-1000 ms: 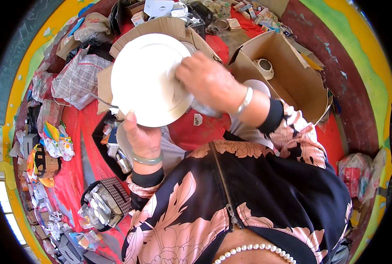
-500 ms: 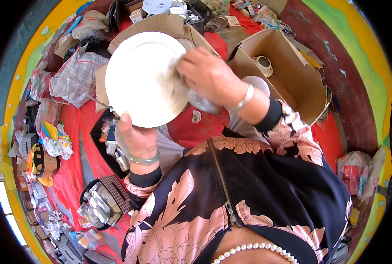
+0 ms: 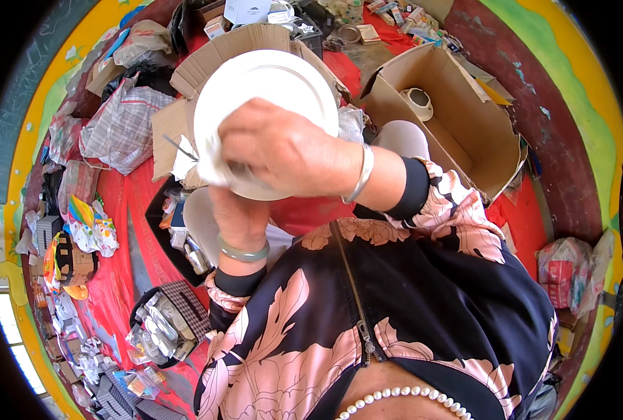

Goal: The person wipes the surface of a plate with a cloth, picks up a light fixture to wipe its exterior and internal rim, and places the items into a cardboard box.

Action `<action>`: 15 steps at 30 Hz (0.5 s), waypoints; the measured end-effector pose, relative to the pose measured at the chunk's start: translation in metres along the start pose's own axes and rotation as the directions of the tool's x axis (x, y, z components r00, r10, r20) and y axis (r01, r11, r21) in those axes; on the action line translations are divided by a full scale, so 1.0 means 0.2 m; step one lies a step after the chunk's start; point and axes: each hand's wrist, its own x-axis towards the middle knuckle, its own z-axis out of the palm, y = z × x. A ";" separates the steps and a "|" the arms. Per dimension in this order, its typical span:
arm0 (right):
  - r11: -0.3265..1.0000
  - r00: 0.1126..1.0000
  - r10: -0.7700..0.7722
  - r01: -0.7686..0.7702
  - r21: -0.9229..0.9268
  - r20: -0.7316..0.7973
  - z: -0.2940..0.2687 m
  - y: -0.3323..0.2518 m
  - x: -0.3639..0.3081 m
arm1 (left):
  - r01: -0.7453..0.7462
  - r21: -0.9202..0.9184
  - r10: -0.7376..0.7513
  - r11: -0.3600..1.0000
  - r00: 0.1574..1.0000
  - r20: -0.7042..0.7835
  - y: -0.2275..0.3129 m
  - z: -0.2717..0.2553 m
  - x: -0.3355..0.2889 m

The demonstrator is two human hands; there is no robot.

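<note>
A round white plate with a raised rim is held up in front of me. My left hand grips its lower edge; most of those fingers are behind the plate or my other hand. Across the plate's face lies my right hand, fingers bent and blurred by motion. It is closed on a crumpled whitish cloth, pressed to the plate's lower left part. Behind the plate an open cardboard box spreads its flaps. A clear plastic wrap shows at the plate's right.
To the right stands an open cardboard box with a white round piece inside. At left are a black bin of small goods, a checked basket of packets and a plaid bag. Red sheeting covers the floor.
My right hand has swept with the cloth from the plate's right side to its lower left. The plate has shifted slightly right, still in my left hand.
</note>
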 end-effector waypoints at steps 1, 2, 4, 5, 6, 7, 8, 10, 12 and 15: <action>0.998 0.998 0.018 -0.022 0.060 0.060 0.01 -0.02 -0.04 | -0.015 -0.021 0.015 1.000 1.000 0.006 0.01 -0.05 0.02; 0.992 0.992 0.033 -0.048 0.121 0.122 0.02 -0.02 -0.08 | -0.031 -0.041 0.031 0.999 0.999 0.009 0.02 -0.08 0.02; 0.996 0.967 0.030 -0.049 0.070 0.253 -0.02 0.01 -0.14 | -0.107 0.052 0.108 0.993 0.994 -0.026 0.07 -0.12 0.04; 0.999 0.959 0.046 -0.050 0.006 0.281 -0.05 0.05 -0.17 | -0.152 0.074 0.154 0.986 0.988 -0.015 0.08 -0.13 0.05; 0.997 0.951 0.063 -0.049 -0.055 0.301 -0.08 0.09 -0.19 | -0.197 0.102 0.198 0.975 0.980 -0.002 0.10 -0.13 0.05; 0.984 0.954 0.040 0.014 -0.175 0.296 -0.11 0.16 -0.21 | -0.192 0.109 0.193 0.975 0.981 0.003 0.11 -0.15 0.06; 0.962 0.954 0.040 0.043 -0.269 0.296 -0.15 0.20 -0.19 | -0.194 0.118 0.194 0.974 0.981 0.005 0.12 -0.17 0.06; 0.916 0.978 0.030 0.055 -0.397 0.206 -0.21 0.25 -0.12 | -0.192 0.116 0.194 0.975 0.981 -0.008 0.14 -0.16 0.05; 0.893 0.996 -0.014 0.053 -0.447 0.091 -0.23 0.23 -0.03 | -0.169 0.078 0.173 0.982 0.984 -0.041 0.13 -0.13 0.04; 0.857 0.987 -0.111 0.155 -0.491 0.118 -0.21 0.27 0.00 | -0.155 0.054 0.157 0.987 0.987 -0.036 0.12 -0.11 0.05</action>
